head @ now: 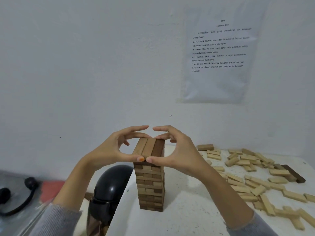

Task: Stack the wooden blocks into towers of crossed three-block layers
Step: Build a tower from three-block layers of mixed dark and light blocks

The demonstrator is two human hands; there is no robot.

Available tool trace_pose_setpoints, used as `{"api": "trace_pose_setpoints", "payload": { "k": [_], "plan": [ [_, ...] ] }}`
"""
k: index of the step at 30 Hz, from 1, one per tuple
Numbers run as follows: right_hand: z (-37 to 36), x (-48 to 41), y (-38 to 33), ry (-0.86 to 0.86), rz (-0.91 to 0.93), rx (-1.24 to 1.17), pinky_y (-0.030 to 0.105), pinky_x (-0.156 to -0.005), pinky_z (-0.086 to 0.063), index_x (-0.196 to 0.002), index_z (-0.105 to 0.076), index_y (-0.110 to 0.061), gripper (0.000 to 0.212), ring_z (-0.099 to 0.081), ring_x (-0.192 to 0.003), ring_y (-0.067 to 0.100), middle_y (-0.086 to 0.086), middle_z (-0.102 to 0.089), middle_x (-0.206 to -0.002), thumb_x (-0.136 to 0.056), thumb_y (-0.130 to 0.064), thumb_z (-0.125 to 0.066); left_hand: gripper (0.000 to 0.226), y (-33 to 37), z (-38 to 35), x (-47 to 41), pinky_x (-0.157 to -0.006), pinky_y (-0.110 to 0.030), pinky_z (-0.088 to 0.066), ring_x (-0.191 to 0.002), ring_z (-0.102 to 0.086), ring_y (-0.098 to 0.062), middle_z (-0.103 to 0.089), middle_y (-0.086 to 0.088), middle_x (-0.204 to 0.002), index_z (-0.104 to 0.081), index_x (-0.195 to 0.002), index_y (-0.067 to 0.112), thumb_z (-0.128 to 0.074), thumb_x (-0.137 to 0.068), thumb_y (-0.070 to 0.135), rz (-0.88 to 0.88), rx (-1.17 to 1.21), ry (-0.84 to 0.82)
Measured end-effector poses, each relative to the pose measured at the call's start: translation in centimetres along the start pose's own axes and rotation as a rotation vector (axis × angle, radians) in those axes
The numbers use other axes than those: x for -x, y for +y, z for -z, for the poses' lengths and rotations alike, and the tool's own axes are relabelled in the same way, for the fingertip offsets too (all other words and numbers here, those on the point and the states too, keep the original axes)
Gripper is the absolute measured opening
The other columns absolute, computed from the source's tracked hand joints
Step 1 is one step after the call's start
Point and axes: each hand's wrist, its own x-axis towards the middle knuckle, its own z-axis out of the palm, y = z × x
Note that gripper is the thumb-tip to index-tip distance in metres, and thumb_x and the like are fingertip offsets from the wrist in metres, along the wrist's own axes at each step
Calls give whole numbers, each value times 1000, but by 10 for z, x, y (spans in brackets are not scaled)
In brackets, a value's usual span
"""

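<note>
Two thumbs meet tip to tip against the near end of the top layer point(150, 148). The left thumb point(134, 158) has an orange-tinted nail, and the right thumb point(154, 160) lies just beside it. The fingers of each hand arch over and curl down at the far end of the same layer, so the three blocks sit pinched between thumbs and fingers. Both index fingers are lifted slightly above the wood, their tips nearly touching each other. The left hand point(110, 147) comes in from the left side and the right hand point(180, 150) from the right, both wrists ending in grey sleeves point(56, 220).

That layer has two lighter blocks and one darker block side by side, and it caps a tall tower point(150, 186) of crossed layers. The tower stands upright close to the left edge of the white tabletop point(187, 213). Many loose blocks point(252, 181) lie scattered across the right side of the tabletop, out to its far right corner, with one dark block point(294, 174) among them.

Beyond the left edge sits a shiny black helmet point(110, 186). A printed sheet point(219, 53) hangs on the wall behind.
</note>
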Motion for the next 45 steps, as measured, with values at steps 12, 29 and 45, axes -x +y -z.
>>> {"api": "trace_pose_setpoints", "payload": {
  "k": [12, 29, 45],
  "plan": [
    [-1, 0, 2, -12, -33, 4, 27, -100, -41, -131, -46, -41, 78, -48, -120, 3, -17, -59, -121, -64, -45, -86, 84, -3, -2, -4, -91, -28, -38, -127, -48, -5, -61, 18, -128, -43, -133, 49, -77, -58, 66, 7, 5, -16],
    [-5, 2, 3, -32, -42, -11, 10, -89, -35, -131, -45, -42, 77, -46, -119, 0, -16, -55, -124, -66, -44, -85, 86, -11, -4, -3, -90, -24, -43, -127, -48, -9, -58, 18, -130, -43, -134, 49, -76, -58, 69, 22, 44, -57],
    [-8, 5, 10, -64, -62, -57, 22, -98, -37, -136, -37, -46, 84, -43, -121, 1, -13, -51, -126, -66, -44, -85, 90, -18, -10, -2, -100, -39, -49, -124, -52, -15, -58, 11, -128, -34, -143, 35, -79, -65, 38, 28, 158, -94]
  ]
}}
